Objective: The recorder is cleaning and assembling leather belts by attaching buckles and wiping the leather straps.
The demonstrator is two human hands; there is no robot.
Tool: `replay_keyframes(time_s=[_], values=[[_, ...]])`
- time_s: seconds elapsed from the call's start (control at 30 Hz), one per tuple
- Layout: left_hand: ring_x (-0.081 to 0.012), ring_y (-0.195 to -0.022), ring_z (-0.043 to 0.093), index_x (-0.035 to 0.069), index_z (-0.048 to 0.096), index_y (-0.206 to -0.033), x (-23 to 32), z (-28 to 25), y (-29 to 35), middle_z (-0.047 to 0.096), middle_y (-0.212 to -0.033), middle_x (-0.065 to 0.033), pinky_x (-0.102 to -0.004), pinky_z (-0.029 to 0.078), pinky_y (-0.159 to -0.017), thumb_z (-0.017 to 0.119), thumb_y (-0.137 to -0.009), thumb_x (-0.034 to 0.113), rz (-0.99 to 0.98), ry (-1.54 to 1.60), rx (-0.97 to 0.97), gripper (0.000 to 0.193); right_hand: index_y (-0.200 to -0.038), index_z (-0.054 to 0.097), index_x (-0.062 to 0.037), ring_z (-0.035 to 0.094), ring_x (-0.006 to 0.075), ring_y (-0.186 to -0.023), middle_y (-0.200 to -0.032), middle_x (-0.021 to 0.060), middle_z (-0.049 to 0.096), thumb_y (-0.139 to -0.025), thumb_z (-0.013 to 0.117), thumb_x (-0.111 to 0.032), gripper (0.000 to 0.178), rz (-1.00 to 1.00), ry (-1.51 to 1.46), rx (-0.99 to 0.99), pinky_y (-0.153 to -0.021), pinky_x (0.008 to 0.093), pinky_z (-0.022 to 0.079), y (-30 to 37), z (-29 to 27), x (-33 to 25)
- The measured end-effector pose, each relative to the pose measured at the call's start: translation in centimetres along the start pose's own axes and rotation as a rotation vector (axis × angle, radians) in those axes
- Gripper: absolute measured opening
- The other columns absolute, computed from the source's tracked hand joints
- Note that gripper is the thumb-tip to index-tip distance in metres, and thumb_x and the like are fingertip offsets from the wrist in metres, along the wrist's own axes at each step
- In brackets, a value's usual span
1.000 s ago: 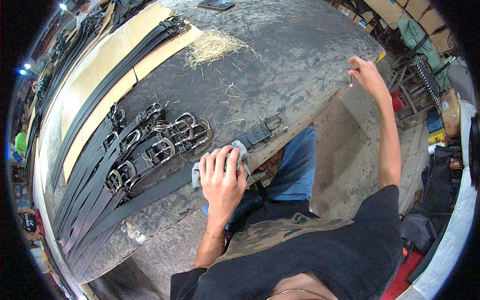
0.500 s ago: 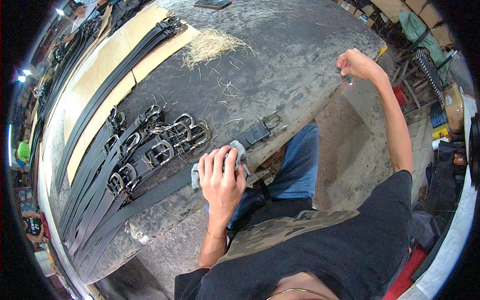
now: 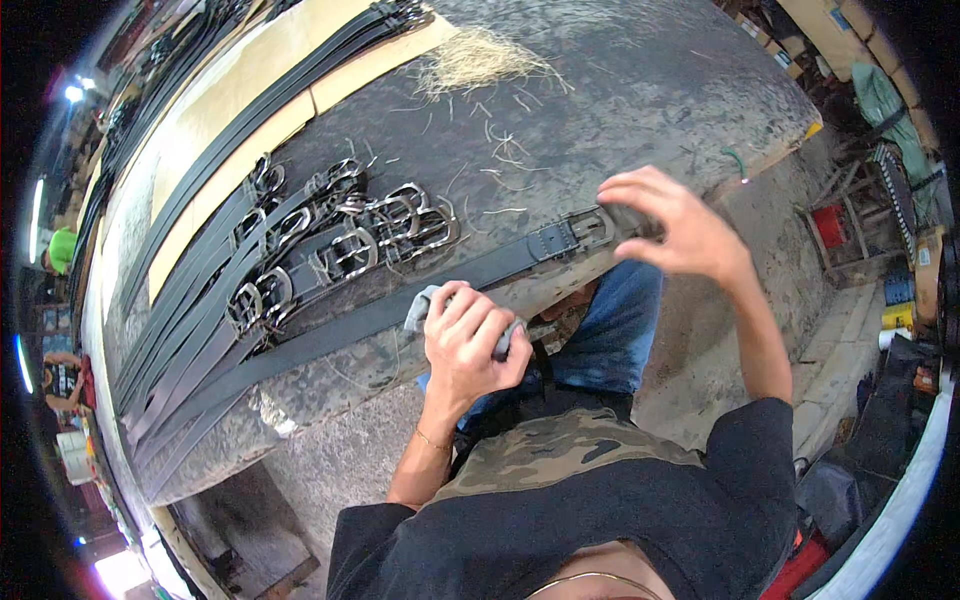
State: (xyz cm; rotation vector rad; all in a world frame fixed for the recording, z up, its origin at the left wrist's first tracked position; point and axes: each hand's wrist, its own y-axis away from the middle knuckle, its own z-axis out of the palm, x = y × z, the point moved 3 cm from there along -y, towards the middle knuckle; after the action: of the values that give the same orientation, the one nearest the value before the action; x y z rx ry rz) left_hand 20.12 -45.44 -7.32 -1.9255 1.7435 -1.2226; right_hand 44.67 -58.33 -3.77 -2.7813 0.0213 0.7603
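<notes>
My left hand [image 3: 470, 340] is closed around a crumpled grey cloth [image 3: 420, 308], just in front of a black belt [image 3: 400, 310] laid along the table's near edge. With fingers spread and holding nothing, my right hand [image 3: 675, 222] is beside the metal buckle [image 3: 597, 228] at that belt's right end. A small, thin green curved thing with a light tip [image 3: 738, 162] lies by the table edge beyond my right hand; its kind is unclear. To the left, several black belts with metal buckles [image 3: 350, 250] are heaped together.
Behind the heap, more black straps [image 3: 250, 140] lie on cardboard [image 3: 235, 65]. A pile of pale thread scraps [image 3: 490, 62] sits on the dark table [image 3: 640, 90]. Beyond its right edge are a wooden stool [image 3: 838, 225] and boxes. Another person [image 3: 68, 385] is at far left.
My right hand has let go of the small green thing at the table edge and moved left to the buckle, fingers spreading. My left hand has lifted the cloth off the belt toward me.
</notes>
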Motion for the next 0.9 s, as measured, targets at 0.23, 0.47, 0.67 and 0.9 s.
replay_keyframes(time_s=[0.23,0.47,0.67,0.9], values=[[-0.0228,-0.055,0.049,0.007,0.051,-0.058,-0.1,-0.4,1.1,0.047,-0.055,-0.0033,-0.0378,0.045,-0.065,0.072,-0.068,0.005,0.073,0.049,-0.009,0.023,-0.118,0.063,-0.0042,0.058,0.0283,-0.103,-0.115,0.0092,0.063,-0.076,0.079,-0.021,0.048,-0.255,0.176,0.135,-0.090,0.0416,0.048,-1.8,4.8,-1.4],[-0.0236,-0.065,0.064,0.001,0.069,-0.080,2.4,0.1,1.9,0.068,-0.073,-0.0118,-0.0347,0.049,-0.069,0.068,-0.088,0.013,-0.602,0.511,-0.370,0.015,-0.078,0.065,0.0031,0.051,0.0067,-0.048,-0.060,0.0028,0.058,-0.098,0.062,-0.027,0.036,0.456,-0.584,-0.044,-0.044,0.0258,0.041,-1.6,4.1,-1.7],[-0.0156,-0.090,0.060,-0.003,0.062,-0.119,1.9,2.5,4.8,0.070,-0.112,-0.0115,-0.0312,0.048,-0.081,0.064,-0.094,0.030,-0.834,1.058,-0.235,0.042,-0.079,0.067,0.0004,0.052,0.0052,-0.049,-0.062,0.0002,0.059,-0.094,0.067,-0.026,0.031,0.515,-0.843,-0.186,-0.042,0.0211,0.040,-0.2,3.8,-2.0],[-0.0136,-0.049,0.058,0.006,0.055,-0.061,-0.8,-3.0,5.7,0.061,-0.057,-0.0122,-0.0239,0.037,-0.040,0.054,-0.098,0.044,-1.098,1.212,0.357,0.053,-0.074,0.067,0.0019,0.053,0.0056,-0.047,-0.058,0.0020,0.059,-0.089,0.066,-0.015,0.022,0.530,-0.704,-0.194,-0.039,0.0220,0.041,-0.6,2.9,-3.6]])
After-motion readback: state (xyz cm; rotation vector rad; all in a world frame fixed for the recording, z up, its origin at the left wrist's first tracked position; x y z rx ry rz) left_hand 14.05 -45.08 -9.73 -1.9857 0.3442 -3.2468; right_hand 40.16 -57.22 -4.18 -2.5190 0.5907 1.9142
